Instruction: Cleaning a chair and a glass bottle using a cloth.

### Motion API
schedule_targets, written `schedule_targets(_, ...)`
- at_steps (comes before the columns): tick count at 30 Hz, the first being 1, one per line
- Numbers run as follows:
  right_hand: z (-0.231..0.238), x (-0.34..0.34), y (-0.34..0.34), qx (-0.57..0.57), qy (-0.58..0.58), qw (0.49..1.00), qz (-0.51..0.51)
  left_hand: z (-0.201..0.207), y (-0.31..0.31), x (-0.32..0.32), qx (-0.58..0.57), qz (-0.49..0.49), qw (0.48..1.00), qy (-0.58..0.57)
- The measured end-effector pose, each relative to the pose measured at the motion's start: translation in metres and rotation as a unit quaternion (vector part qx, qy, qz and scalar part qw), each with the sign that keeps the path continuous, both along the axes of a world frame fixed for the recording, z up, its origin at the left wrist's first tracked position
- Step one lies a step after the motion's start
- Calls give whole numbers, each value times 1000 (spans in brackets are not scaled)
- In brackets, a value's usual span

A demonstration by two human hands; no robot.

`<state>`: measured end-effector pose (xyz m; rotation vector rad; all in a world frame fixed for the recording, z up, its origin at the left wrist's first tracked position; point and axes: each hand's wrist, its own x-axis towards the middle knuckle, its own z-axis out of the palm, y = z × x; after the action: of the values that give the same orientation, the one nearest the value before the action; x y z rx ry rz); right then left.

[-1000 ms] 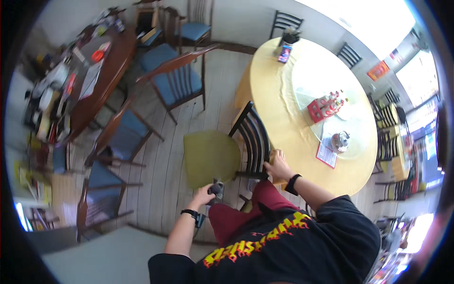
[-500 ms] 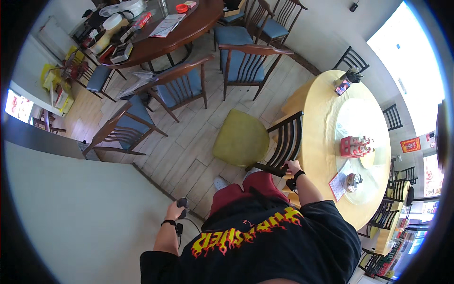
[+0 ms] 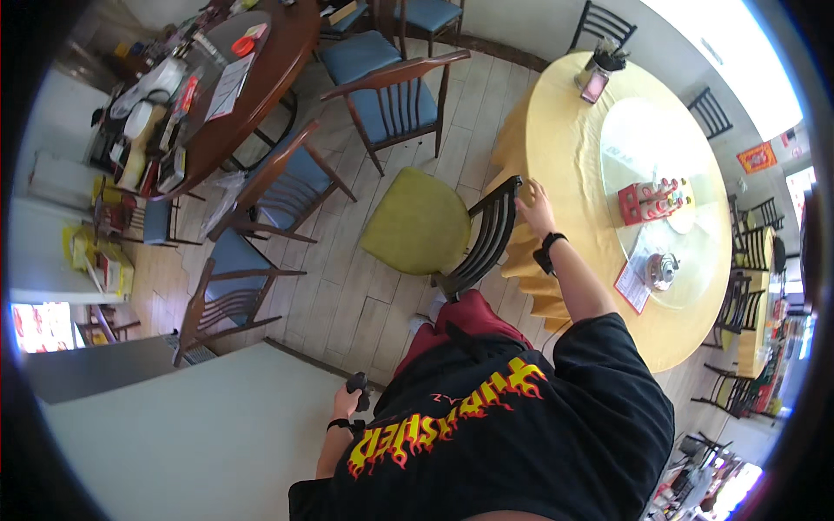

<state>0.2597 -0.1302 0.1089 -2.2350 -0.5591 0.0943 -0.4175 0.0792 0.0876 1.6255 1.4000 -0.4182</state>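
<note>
My right hand [image 3: 537,211] reaches forward to the far end of the backrest of a black wooden chair [image 3: 493,233] with a yellow-green seat [image 3: 417,220]. Its fingers are stretched out and look apart, beside the top rail; whether they touch it I cannot tell for sure. The chair stands at the edge of a round table [image 3: 521,156] with a yellow cloth. Down at my left side, my left hand [image 3: 347,401] is closed around a small dark handheld object [image 3: 358,387], whose exact kind does not show. Black bands sit on both wrists.
On the table are a glass turntable [image 3: 625,148], a red bottle crate [image 3: 629,205], a glass teapot [image 3: 662,271] and a menu-like sheet [image 3: 632,288]. Blue-seated chairs [image 3: 393,108] and a cluttered brown table [image 3: 287,52] stand at left. A pale low wall [image 3: 200,425] borders my left.
My right hand has moved from the near end of the chair's backrest to its far end, its fingers opening out. The view has turned; my left hand keeps the dark object.
</note>
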Motion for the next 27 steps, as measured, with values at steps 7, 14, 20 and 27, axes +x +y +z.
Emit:
schedule_targets(7, -13, 50, 39, -65, 40, 996, 45, 54, 86, 129, 97, -83, 991, -41)
schedule_targets(14, -12, 46, 2, -64, 94, 993, 27, 100, 106, 231, 162, -118, 979, -49)
schedule_targets(20, -11, 6, -77, -71, 129, 989, 2, 71, 103, 223, 126, -164, 977, -42)
schedule_targets(27, -16, -15, -96, 6, 171, 984, -45, 8, 115, 193, 28, -197, 978, 61)
